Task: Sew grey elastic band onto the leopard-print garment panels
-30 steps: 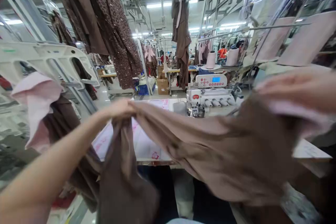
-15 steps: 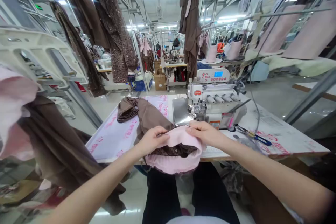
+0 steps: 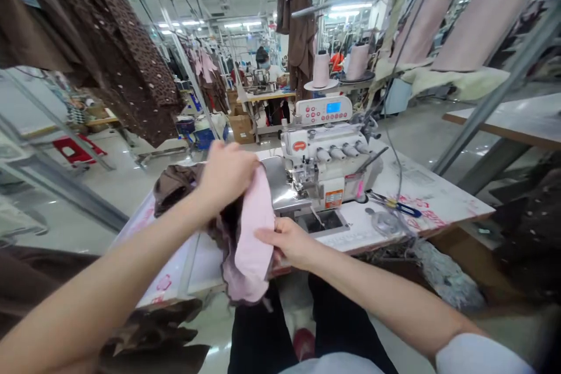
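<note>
Two bare hands hold one brown-and-pink garment (image 3: 256,228) at the table's near edge, left of the sewing machine (image 3: 328,152). The left hand (image 3: 230,172) is closed at the upper end of the pink band, its fingertips hidden; the right hand (image 3: 291,242) pinches the band's right side between thumb and fingers. The band's lower end hangs past the edge, above the person's dark-clad legs, while brown cloth lies bunched on the tabletop. That white table (image 3: 421,181) bears pink printed marks and stands in a lit workshop with a glossy pale floor. Beyond it, a cardboard box (image 3: 242,128) and a blue crate (image 3: 210,137) sit on the floor; the box's inside cannot be seen, and pale material shows at the crate. A blue-handled tool (image 3: 405,208) lies right of the machine. Pink thread cones (image 3: 477,17) stand at upper right, and patterned clothing (image 3: 135,64) hangs at upper left. The left forearm covers part of the table and brown cloth.
</note>
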The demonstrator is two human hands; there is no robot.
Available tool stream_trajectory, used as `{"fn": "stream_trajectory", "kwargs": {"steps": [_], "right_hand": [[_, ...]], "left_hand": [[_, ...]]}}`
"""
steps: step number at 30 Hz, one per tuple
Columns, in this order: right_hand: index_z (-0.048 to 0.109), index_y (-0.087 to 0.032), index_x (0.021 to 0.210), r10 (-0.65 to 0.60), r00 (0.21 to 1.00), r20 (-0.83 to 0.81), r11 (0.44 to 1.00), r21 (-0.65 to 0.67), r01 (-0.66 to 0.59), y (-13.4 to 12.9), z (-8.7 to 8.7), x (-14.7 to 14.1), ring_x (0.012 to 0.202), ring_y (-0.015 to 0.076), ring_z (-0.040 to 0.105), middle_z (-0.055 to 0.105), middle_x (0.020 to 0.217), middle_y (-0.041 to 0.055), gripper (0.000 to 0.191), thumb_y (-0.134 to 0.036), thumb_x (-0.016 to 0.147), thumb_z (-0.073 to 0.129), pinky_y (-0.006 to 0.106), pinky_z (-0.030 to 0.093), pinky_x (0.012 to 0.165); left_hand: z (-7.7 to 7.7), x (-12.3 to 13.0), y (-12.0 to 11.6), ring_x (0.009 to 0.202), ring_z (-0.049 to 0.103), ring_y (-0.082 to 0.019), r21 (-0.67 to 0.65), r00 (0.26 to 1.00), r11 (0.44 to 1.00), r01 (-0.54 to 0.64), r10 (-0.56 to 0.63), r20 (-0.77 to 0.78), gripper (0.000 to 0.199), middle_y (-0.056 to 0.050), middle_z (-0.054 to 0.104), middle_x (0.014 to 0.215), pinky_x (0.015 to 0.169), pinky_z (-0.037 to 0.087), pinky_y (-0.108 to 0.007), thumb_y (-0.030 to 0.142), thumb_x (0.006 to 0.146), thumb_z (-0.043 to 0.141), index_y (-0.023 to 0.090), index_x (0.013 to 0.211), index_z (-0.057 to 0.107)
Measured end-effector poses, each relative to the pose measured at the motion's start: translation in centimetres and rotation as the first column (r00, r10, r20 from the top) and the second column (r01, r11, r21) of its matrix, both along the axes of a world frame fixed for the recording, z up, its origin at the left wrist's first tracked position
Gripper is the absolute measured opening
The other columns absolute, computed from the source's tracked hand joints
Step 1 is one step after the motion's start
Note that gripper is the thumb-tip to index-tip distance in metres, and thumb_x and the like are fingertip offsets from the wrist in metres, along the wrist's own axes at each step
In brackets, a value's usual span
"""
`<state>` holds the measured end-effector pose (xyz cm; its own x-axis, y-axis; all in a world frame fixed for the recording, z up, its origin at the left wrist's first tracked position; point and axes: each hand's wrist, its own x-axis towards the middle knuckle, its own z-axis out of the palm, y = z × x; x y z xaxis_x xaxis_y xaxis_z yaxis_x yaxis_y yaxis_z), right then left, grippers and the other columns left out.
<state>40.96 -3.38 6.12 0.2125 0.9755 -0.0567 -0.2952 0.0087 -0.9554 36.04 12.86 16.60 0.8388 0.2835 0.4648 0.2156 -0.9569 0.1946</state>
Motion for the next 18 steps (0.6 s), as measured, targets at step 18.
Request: {"fn": "stream_trajectory", "kwargs": {"steps": [18], "right_hand": [[0.051,-0.014,0.065,-0.172,0.960,-0.220,0.985,-0.054,0.164,-3.9,-5.2,7.5,0.036,0.0020,0.024,0.038,0.043,-0.0088,0.041,-0.050,0.065,0.070,0.018,0.016,0.037]], "left_hand": [[-8.0,12.0,-0.6,0.085,0.059,-0.022,-0.242,0.989,0.961,0.130,-0.143,-0.035,0.020,-0.008,0.066,0.087,0.077,0.045,-0.029,0.011,0.068,0.044,0.014,0.076,0.062]]}}
